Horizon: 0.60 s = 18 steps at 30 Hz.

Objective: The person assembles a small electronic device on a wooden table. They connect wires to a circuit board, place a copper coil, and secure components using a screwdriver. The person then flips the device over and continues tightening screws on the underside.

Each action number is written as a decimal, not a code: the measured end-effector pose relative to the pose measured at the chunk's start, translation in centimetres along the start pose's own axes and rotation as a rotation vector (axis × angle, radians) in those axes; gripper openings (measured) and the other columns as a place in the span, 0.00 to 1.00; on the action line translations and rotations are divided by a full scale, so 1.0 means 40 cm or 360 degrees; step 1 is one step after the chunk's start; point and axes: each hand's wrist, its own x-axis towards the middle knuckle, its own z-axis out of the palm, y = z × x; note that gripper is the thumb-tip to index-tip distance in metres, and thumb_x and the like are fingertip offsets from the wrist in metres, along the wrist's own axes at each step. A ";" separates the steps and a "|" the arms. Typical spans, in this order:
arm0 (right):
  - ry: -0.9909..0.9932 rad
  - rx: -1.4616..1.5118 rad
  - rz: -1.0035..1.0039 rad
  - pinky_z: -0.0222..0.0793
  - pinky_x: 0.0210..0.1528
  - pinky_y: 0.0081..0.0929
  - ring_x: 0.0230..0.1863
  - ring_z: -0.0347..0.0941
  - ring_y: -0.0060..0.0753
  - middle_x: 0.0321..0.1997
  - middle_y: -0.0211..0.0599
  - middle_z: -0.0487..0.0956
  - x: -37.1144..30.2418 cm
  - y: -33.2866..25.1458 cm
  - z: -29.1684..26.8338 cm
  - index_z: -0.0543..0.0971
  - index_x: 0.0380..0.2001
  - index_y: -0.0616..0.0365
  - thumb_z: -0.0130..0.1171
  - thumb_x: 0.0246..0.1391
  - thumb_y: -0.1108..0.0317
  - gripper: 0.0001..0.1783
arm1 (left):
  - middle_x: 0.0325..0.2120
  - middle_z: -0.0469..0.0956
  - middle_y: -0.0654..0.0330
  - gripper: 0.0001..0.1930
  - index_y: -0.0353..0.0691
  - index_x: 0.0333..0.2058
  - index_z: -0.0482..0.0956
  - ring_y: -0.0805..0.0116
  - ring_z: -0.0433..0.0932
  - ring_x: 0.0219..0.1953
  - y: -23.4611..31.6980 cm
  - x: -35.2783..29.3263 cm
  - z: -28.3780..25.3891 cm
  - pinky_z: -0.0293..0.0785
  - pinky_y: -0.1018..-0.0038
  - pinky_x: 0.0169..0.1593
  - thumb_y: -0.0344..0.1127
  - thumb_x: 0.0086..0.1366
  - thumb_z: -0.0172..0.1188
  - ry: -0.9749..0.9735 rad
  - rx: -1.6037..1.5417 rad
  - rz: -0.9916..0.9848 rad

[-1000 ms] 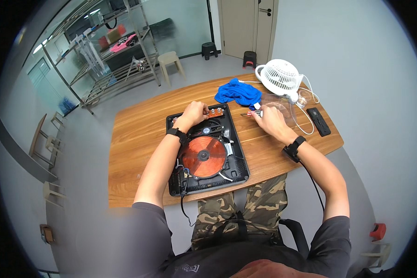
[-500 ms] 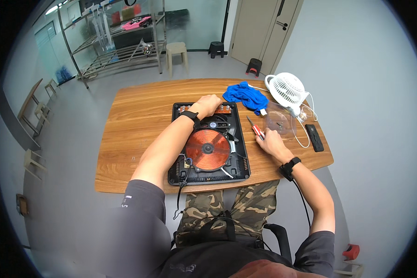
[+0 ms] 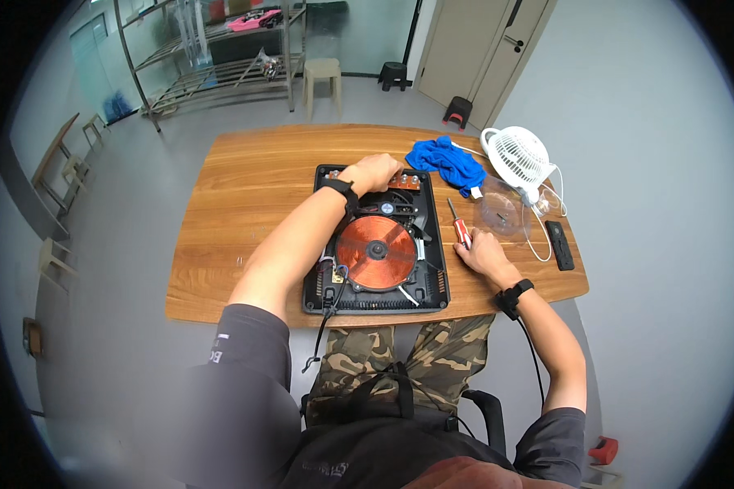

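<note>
An opened induction cooker (image 3: 441, 281) lies on the table in front of me, its round copper coil (image 3: 375, 253) exposed. Across its far end runs a narrow orange-brown circuit board (image 3: 409, 182) with round metallic-looking parts. My left hand (image 3: 373, 173) reaches over the cooker, fingers curled and closed at this board; the fingertips are partly hidden. To the right of the cooker, my right hand (image 3: 486, 252) is closed round the red and white handle of a screwdriver (image 3: 462, 231). The screwdriver stays low over the tabletop, its shaft pointing to the far side.
Beyond my right hand lie a clear plastic dish (image 3: 501, 213) with small dark bits, a blue cloth (image 3: 448, 163), a white fan (image 3: 517, 156) with its cord, and a black oblong object (image 3: 559, 245). A dark cable (image 3: 319, 342) hangs off the near table edge.
The whole view has shifted slightly, with the table higher in the picture. My left hand stays at the circuit board, its fingers slightly repositioned. My right hand keeps the screwdriver at nearly the same place.
</note>
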 end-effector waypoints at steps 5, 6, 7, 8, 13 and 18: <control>-0.0120 -0.0003 0.0087 0.76 0.47 0.55 0.41 0.80 0.70 0.36 0.72 0.81 0.003 0.005 -0.025 0.81 0.35 0.74 0.58 0.59 0.35 0.40 | 0.46 0.84 0.46 0.32 0.36 0.56 0.76 0.48 0.81 0.51 -0.042 -0.064 -0.048 0.78 0.58 0.55 0.35 0.52 0.75 -0.0052 -0.0106 0.0030; -0.0127 -0.0002 0.0153 0.77 0.47 0.55 0.42 0.80 0.71 0.36 0.73 0.81 0.012 0.018 -0.020 0.82 0.35 0.74 0.57 0.59 0.34 0.41 | 0.46 0.84 0.45 0.31 0.36 0.56 0.77 0.47 0.81 0.51 -0.064 -0.087 -0.055 0.78 0.58 0.55 0.36 0.53 0.74 -0.0024 -0.0115 -0.0012; -0.0134 -0.0004 0.0179 0.77 0.47 0.55 0.42 0.80 0.71 0.35 0.73 0.81 0.023 0.011 -0.029 0.82 0.35 0.74 0.56 0.59 0.34 0.42 | 0.46 0.84 0.45 0.27 0.36 0.53 0.79 0.47 0.82 0.51 -0.100 -0.110 -0.058 0.78 0.58 0.55 0.39 0.55 0.73 0.0001 -0.0129 -0.0041; -0.0132 0.0002 0.0221 0.77 0.47 0.55 0.42 0.80 0.72 0.35 0.73 0.81 0.024 0.002 -0.050 0.82 0.35 0.74 0.56 0.59 0.33 0.42 | 0.45 0.84 0.45 0.24 0.36 0.50 0.81 0.47 0.82 0.49 -0.123 -0.128 -0.076 0.78 0.59 0.54 0.40 0.56 0.73 -0.0018 -0.0110 -0.0062; 0.0199 -0.0178 0.0017 0.78 0.39 0.52 0.36 0.82 0.64 0.30 0.61 0.82 0.037 -0.057 -0.089 0.82 0.33 0.66 0.58 0.63 0.44 0.30 | 0.40 0.85 0.45 0.19 0.34 0.45 0.83 0.50 0.84 0.45 -0.236 -0.281 -0.129 0.79 0.61 0.49 0.43 0.62 0.67 -0.0040 -0.0032 -0.0359; 0.0145 0.0088 -0.0086 0.76 0.38 0.52 0.36 0.81 0.64 0.28 0.60 0.82 0.053 -0.144 -0.093 0.81 0.29 0.67 0.62 0.61 0.52 0.23 | 0.36 0.86 0.47 0.18 0.33 0.43 0.84 0.54 0.85 0.41 -0.286 -0.459 -0.152 0.80 0.63 0.46 0.42 0.63 0.67 -0.0157 -0.0070 -0.0565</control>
